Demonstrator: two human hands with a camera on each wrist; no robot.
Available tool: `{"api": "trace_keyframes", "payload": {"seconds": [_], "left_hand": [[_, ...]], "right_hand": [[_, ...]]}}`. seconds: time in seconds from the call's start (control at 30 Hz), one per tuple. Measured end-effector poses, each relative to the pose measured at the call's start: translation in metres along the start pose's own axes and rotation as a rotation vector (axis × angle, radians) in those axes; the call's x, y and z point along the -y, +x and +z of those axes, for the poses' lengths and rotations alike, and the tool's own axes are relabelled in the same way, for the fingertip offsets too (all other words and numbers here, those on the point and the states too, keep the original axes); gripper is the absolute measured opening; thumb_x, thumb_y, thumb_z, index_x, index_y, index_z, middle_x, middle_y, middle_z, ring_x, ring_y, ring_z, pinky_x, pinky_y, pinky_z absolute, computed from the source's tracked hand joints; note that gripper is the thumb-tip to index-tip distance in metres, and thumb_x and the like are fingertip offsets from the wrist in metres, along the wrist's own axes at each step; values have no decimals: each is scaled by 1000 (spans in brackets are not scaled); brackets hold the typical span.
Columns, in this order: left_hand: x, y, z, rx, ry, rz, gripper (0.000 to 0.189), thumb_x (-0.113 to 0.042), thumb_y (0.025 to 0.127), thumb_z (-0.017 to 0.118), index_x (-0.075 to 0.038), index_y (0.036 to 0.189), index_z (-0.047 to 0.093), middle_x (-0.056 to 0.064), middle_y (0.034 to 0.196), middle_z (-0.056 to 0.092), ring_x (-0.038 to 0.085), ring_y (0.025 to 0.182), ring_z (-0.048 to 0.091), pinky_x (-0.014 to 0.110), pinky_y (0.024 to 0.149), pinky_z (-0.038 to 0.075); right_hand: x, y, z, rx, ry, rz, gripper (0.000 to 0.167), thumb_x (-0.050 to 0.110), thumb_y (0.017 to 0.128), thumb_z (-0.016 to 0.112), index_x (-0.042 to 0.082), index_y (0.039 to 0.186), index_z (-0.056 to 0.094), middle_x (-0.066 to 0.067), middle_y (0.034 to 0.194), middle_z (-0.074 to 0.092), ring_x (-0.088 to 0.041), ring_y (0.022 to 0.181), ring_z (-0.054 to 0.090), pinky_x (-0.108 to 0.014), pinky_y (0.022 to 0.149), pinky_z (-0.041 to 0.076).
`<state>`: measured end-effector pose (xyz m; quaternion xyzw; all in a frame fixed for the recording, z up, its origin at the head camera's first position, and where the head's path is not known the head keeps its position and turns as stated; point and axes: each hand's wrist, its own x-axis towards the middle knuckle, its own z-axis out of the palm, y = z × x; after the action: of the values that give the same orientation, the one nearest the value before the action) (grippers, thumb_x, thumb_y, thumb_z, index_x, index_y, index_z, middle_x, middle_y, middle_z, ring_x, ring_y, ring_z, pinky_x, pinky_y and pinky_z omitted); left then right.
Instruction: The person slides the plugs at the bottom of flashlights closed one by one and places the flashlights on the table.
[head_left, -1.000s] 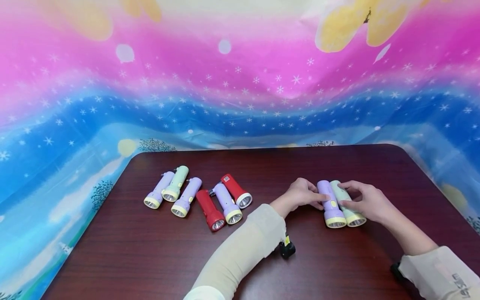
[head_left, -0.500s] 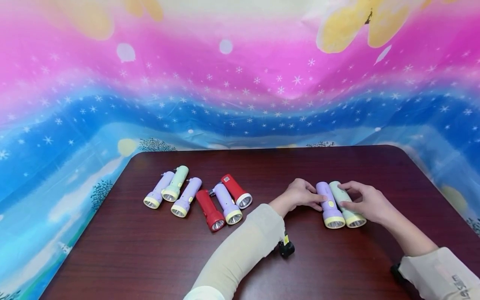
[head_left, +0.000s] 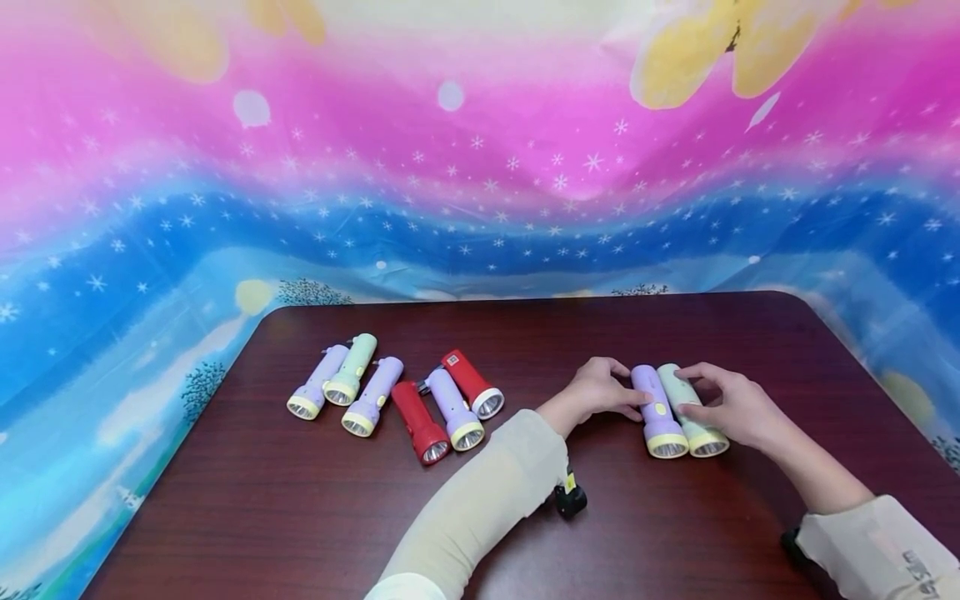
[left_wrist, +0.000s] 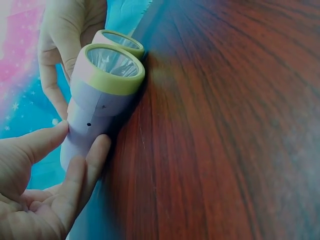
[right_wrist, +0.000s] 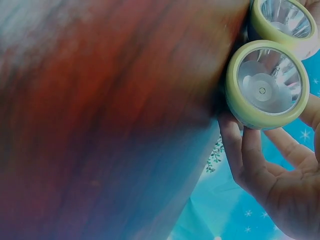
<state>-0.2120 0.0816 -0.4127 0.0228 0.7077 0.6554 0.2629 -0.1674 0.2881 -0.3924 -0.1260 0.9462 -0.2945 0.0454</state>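
A purple flashlight [head_left: 660, 408] and a pale green flashlight [head_left: 692, 408] lie side by side on the right of the table, touching, their yellow-rimmed lenses facing me. My left hand [head_left: 600, 387] holds the purple one from its left side. In the left wrist view the thumb lies on one side of the barrel and fingertips [left_wrist: 102, 142] on the side near the table. My right hand [head_left: 738, 404] holds the green one from its right side, thumb and fingers on the barrel. The right wrist view shows the green flashlight's lens [right_wrist: 265, 85] head-on, hiding its barrel.
Several more flashlights lie on the left half of the brown table [head_left: 300, 500]: purple ones [head_left: 375, 396], a green one [head_left: 351, 371] and red ones [head_left: 420, 423]. A printed cloth backdrop [head_left: 480, 192] hangs behind the table's far edge.
The purple and green flashlights have shifted very slightly left together, with both hands staying on them. The other flashlights keep their places.
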Motion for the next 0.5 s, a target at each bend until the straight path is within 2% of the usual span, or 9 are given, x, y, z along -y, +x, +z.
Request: {"api": "trace_keyframes", "payload": {"seconds": [0.17,0.3,0.5], "left_hand": [[0,-1,-4,8,33,15,42,-1,84,77,1,121,57,19,83,69,40,82,73,40,75,62],[-4,-2,-12,-6,71,38,44,-5,85,77,1,124,57,14,84,67,37,81,74,40,79,61],[-17,-7,-29,-37,136,75,48,-10,86,77,2,128,56,11,88,64,35,86,74,43,89,58]], "right_hand": [[1,-1,0,-1,-18,3,52,18,87,76,-1,132,56,-31,114,64,-35,91,68,-43,68,56],[1,-1,0,-1,-29,14,54,19,87,76,-1,132,55,-31,114,64,-37,93,67,-43,68,56],[2,-3,0,-3,-36,38,55,20,87,76,-1,133,54,-31,115,64,-38,95,66,-41,67,55]]}}
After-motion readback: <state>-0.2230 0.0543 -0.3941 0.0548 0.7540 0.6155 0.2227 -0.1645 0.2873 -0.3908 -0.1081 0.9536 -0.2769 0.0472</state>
